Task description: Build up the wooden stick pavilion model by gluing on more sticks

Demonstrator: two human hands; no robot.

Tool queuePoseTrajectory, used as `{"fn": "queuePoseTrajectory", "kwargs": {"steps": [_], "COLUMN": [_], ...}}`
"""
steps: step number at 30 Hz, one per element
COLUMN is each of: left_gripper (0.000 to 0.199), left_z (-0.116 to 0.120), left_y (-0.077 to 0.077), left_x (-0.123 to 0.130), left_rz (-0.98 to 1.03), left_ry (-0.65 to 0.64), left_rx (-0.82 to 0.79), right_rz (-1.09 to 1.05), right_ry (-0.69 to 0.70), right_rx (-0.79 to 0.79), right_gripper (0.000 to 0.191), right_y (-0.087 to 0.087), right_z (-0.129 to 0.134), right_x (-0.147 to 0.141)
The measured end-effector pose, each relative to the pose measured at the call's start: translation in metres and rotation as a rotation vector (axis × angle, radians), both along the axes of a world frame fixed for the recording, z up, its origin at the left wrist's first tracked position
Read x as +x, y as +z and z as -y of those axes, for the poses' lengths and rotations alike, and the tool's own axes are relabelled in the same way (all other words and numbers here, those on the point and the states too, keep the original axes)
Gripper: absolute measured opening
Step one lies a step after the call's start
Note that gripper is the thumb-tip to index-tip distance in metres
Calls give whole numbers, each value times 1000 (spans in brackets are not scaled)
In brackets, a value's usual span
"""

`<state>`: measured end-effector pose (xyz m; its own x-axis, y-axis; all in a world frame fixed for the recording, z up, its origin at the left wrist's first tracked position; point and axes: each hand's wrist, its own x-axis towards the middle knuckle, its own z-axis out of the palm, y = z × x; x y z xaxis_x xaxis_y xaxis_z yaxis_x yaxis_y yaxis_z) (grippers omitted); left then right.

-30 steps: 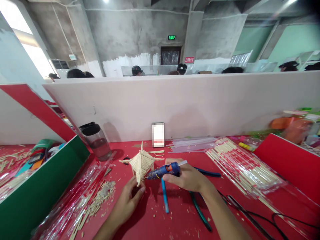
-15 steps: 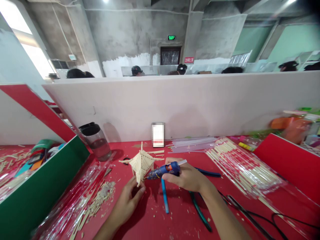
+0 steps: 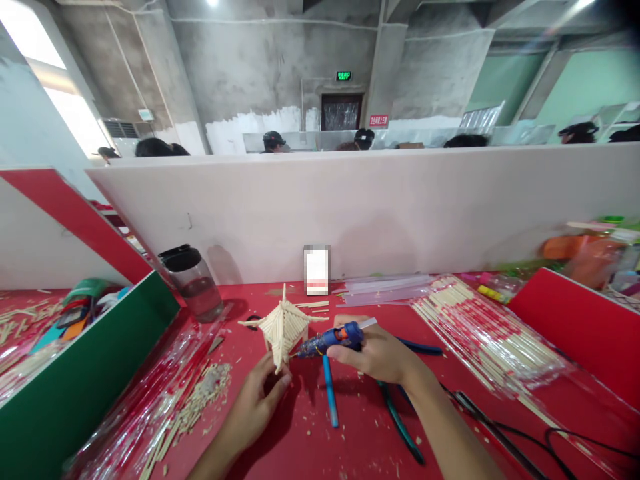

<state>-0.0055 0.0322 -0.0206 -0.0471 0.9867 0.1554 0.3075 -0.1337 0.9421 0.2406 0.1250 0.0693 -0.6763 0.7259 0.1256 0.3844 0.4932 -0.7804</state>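
A small pavilion model [image 3: 283,327] built from pale wooden sticks stands on the red table, its roof corners jutting outward. My left hand [image 3: 264,390] grips its near side, fingers closed around the lower part under the roof corner; the fingertips are partly hidden. In my right hand [image 3: 367,350] is a blue hot glue gun [image 3: 330,340] with a clear glue stick poking out of its back end. Its nozzle points left, close by the model's near right side; whether it touches cannot be made out. A blue pen [image 3: 331,392] lies below the gun.
Green-handled pliers [image 3: 400,423] lie beneath my right forearm. Bundled sticks in plastic [image 3: 493,333] lie to the right, near a black cable [image 3: 520,430]. Left are stick scraps [image 3: 207,393], plastic wrappers [image 3: 155,393] and a dark-lidded bottle [image 3: 193,283]. A white partition [image 3: 350,213] closes the back.
My right hand and the glue gun have shifted very slightly right. My left hand and the pavilion model stay in place.
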Motion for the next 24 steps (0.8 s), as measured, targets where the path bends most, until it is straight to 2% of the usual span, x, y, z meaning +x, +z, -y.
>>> {"fn": "queuePoseTrajectory", "kwargs": {"steps": [6,24], "left_gripper": [35,38], "left_z": [0,0], "left_y": [7,8], "left_x": [3,3], "left_rz": [60,82], "left_ry": [11,8], "left_rx": [-10,-24], "right_rz": [-6,-17], "right_ry": [-27,-22], "right_rx": [6,-27], "right_gripper": [39,37], "right_y": [3,3], "right_z": [1,4], "right_x": [2,-5]}}
